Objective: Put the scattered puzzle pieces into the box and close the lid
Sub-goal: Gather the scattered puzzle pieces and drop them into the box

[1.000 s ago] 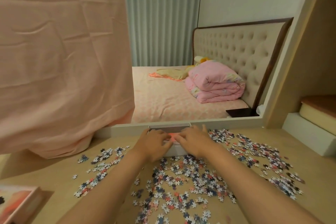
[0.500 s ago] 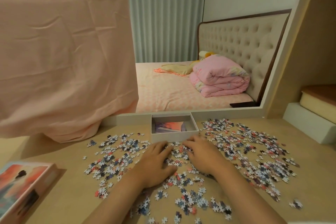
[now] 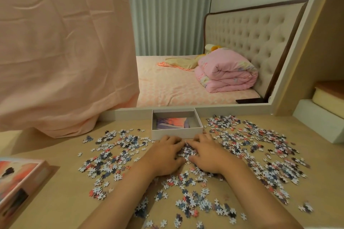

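Several small puzzle pieces lie scattered over the wooden desk, left, right and in front of me. An open white box stands at the back middle with a pink and purple picture sheet inside. My left hand and my right hand sit side by side just in front of the box. Their fingers curl over a small heap of pieces gathered between them. The box lid, printed with a sunset picture, lies at the lower left edge.
A pink cloth hangs down to the desk at the left. Behind the box stands a framed mirror reflecting a bed. White and yellow blocks sit on the right side of the desk.
My hands came back from the box to the pile in front of it. They then drew closer together, fingers curling over the pieces.
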{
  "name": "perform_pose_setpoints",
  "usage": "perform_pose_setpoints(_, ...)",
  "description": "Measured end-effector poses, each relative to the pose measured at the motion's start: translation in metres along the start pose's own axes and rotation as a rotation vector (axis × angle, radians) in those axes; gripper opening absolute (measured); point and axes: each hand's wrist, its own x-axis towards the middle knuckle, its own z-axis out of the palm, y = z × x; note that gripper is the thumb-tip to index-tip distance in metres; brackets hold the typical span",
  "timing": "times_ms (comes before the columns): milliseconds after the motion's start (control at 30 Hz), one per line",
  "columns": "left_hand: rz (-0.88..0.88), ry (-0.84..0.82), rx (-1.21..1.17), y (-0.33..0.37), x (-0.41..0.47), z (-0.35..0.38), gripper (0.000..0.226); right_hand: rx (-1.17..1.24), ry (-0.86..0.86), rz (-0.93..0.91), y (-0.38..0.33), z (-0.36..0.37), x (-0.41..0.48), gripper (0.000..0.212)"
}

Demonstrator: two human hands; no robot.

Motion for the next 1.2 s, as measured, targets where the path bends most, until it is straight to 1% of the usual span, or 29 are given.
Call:
perform_pose_setpoints(133,0.018,0.123,-0.140,-0.001,0.001,0.003,0.046,0.123,0.094,-0.002,-0.003,0.003,0.004,0.054)
perform_pose_setpoints(233,0.004,0.120,-0.262,-0.005,0.002,-0.001,0.038,0.227,0.130,0.029,-0.005,0.004,0.005,0.040)
perform_pose_setpoints(333,-0.006,0.105,-0.322,-0.011,0.005,-0.002,0.028,0.265,0.167,0.047,-0.008,0.005,0.007,0.028)
perform_pose_setpoints(400,-0.007,0.084,-0.348,-0.012,0.004,-0.003,0.032,0.255,0.178,0.060,-0.012,0.004,0.008,0.028)
perform_pose_setpoints(500,0.002,0.014,-0.335,-0.015,0.003,-0.005,0.055,0.231,0.132,0.065,-0.018,0.001,0.008,0.043)
perform_pose_setpoints(533,0.000,-0.007,-0.322,-0.015,0.003,-0.006,0.058,0.228,0.108,0.077,-0.021,0.000,0.008,0.045)
perform_pose_setpoints(567,0.001,-0.018,-0.309,-0.015,0.004,-0.007,0.055,0.232,0.088,0.096,-0.023,0.000,0.009,0.042)
perform_pose_setpoints(633,-0.003,-0.015,-0.296,-0.015,0.004,-0.010,0.042,0.255,0.080,0.145,-0.027,0.000,0.011,0.034)
perform_pose_setpoints(767,0.009,0.040,-0.343,-0.021,0.001,-0.017,0.020,0.349,0.084,0.198,-0.032,-0.006,0.014,0.016)
perform_pose_setpoints(833,-0.005,0.068,-0.407,-0.024,-0.002,-0.019,0.017,0.389,0.072,0.194,-0.034,-0.014,0.014,0.011)
perform_pose_setpoints(900,-0.038,0.113,-0.504,-0.028,-0.004,-0.024,0.014,0.452,0.094,0.176,-0.036,-0.026,0.017,0.011)
perform_pose_setpoints(967,-0.070,0.172,-0.611,-0.033,-0.005,-0.030,0.010,0.512,0.158,0.130,-0.037,-0.042,0.023,0.012)
perform_pose_setpoints(1033,-0.114,0.276,-0.699,-0.041,-0.002,-0.038,0.010,0.550,0.237,0.099,-0.038,-0.058,0.034,0.012)
perform_pose_setpoints(1133,-0.172,0.421,-0.707,-0.053,0.013,-0.051,0.012,0.530,0.358,0.067,-0.035,-0.076,0.057,0.011)
perform_pose_setpoints(1200,-0.202,0.446,-0.680,-0.058,0.027,-0.058,0.010,0.431,0.414,0.074,-0.033,-0.077,0.072,0.009)
